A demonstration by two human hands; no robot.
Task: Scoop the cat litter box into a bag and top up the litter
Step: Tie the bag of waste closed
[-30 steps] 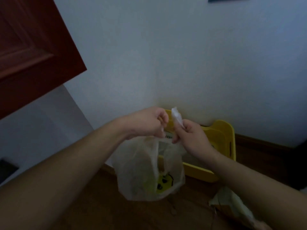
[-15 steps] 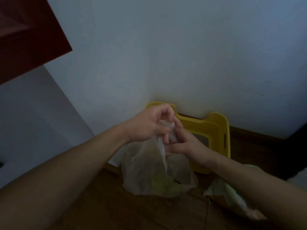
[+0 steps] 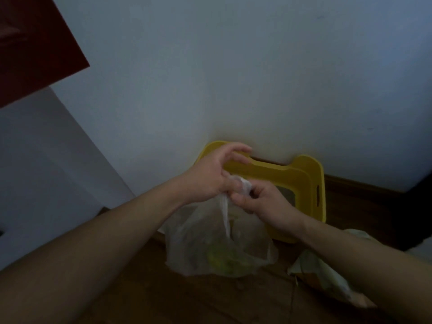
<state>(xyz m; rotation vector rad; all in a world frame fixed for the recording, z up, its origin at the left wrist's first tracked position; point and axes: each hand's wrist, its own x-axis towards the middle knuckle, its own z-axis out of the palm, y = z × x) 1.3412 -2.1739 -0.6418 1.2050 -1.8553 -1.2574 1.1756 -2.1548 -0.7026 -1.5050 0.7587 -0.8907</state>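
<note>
Item count, one each bar the hands
2 hands: left hand [image 3: 210, 175], right hand [image 3: 265, 206]; 1 plastic bag [image 3: 201, 249]; 1 yellow litter box [image 3: 306, 181]; 1 crumpled pale pack [image 3: 327, 274].

wooden floor [image 3: 163, 300] | yellow litter box [image 3: 308, 178] against wall [image 3: 233, 66] | pale sack [image 3: 327, 274] beside it

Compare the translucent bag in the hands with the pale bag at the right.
The translucent bag is held by its bunched neck in the left hand and right hand; the pale bag lies crumpled on the floor, untouched. The translucent bag shows yellow-green through its film; the pale bag looks opaque. Both are soft, wrinkled bags near the yellow litter box.
</note>
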